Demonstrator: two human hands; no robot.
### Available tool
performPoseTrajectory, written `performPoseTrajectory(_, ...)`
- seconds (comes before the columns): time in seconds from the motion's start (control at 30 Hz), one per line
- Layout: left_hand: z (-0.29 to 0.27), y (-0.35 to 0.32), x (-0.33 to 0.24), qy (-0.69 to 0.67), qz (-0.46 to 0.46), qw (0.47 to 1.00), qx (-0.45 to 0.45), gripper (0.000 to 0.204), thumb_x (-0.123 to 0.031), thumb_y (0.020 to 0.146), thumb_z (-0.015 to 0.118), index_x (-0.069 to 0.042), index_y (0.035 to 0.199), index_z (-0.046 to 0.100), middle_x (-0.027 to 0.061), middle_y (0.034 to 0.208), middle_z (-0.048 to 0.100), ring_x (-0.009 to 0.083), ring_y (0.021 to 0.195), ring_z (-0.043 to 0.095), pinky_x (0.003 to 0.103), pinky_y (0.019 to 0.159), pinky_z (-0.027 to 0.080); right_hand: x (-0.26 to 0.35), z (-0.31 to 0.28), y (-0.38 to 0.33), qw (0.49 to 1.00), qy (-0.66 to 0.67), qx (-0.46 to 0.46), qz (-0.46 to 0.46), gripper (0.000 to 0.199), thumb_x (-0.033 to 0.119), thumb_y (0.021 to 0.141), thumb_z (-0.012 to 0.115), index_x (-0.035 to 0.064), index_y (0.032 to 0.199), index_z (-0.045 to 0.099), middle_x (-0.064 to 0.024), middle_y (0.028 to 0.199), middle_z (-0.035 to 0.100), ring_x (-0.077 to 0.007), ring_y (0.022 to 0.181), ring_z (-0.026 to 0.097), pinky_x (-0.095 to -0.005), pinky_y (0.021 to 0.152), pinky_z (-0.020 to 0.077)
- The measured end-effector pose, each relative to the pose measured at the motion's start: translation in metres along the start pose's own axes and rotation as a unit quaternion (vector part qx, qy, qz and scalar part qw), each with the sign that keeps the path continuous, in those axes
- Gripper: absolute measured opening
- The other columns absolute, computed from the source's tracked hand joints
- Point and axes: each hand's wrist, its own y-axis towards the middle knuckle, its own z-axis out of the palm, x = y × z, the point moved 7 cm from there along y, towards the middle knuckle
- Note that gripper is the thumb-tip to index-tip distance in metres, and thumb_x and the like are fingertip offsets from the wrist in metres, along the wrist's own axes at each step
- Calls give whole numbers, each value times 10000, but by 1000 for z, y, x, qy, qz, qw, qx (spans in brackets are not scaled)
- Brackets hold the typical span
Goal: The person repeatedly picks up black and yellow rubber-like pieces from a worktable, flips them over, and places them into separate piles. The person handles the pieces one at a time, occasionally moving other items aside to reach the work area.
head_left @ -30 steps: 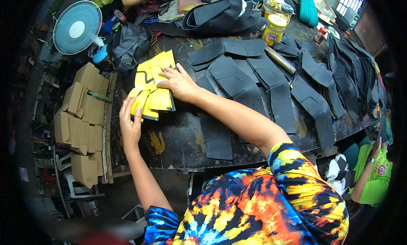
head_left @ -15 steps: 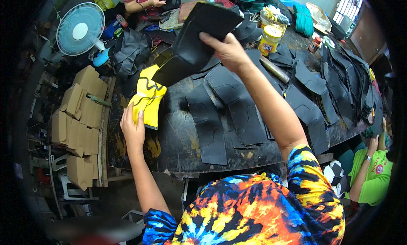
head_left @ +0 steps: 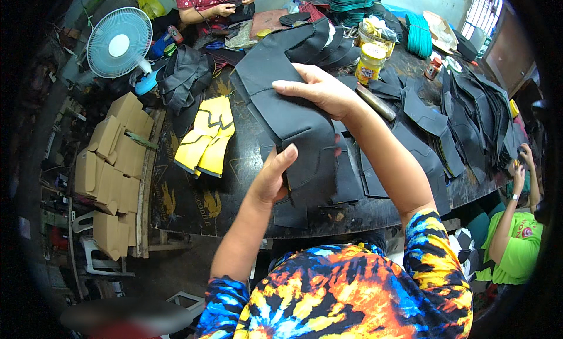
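In the head view, the right hand (head_left: 322, 92), its arm angled forward and leftward, and the left hand (head_left: 272, 178), thumb uppermost, partly close round opposite edges of a bent black sheet (head_left: 305, 125) above the table (head_left: 189, 195).

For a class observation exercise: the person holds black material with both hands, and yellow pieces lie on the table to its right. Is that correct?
The side is wrong: the head view shows the yellow pieces on the table to the left of the black material.

Smooth, angled black panel (head_left: 293, 117), aslant between left hand (head_left: 271, 178) and right hand (head_left: 325, 95)
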Motion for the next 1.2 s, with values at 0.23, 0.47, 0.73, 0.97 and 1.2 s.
performPoseTrajectory(0.23,-11,2,14,29,60,989,-132,547,-174,954,578,13,1442,416,231,1375,556,373,1210,608,468,1039,494,13,-38,-46,973,-145,-175,-48,548,360,978,629,69,1421,494,-85,1188,623,-139,1078,585,-304,924,478)
performPoseTrajectory(0.47,-19,-4,9,125,140,966,-179,516,-155,948,692,-8,1393,476,99,1305,600,205,1193,583,354,1035,454,9,-5,-120,937,-307,-143,-88,953,337,691,908,99,1486,441,-75,1253,578,-198,1137,568,-347,940,456)
performPoseTrajectory(0.73,-3,2,12,-17,124,983,-134,761,-600,1042,286,22,1470,384,185,1462,496,302,1332,516,444,1145,386,6,22,-128,861,-434,-225,-144,1068,379,626,919,-18,1472,403,-211,1326,560,-361,1209,540,-419,1047,427)
performPoseTrajectory(0.97,-29,5,18,-188,66,964,-175,663,-553,1054,331,-20,1431,453,155,1412,556,298,1269,566,471,1095,435,-18,-15,-123,967,-147,-204,-51,409,130,996,576,39,1394,563,-77,1201,671,-125,1038,627,-262,865,501)
performPoseTrajectory(1.2,-33,11,26,-214,-3,962,-170,614,-516,1066,338,-30,1415,473,167,1389,574,308,1252,584,478,1069,467,-40,-38,-106,982,-46,-183,12,321,178,978,637,57,1273,670,6,1013,679,-46,872,589,-205,731,491)
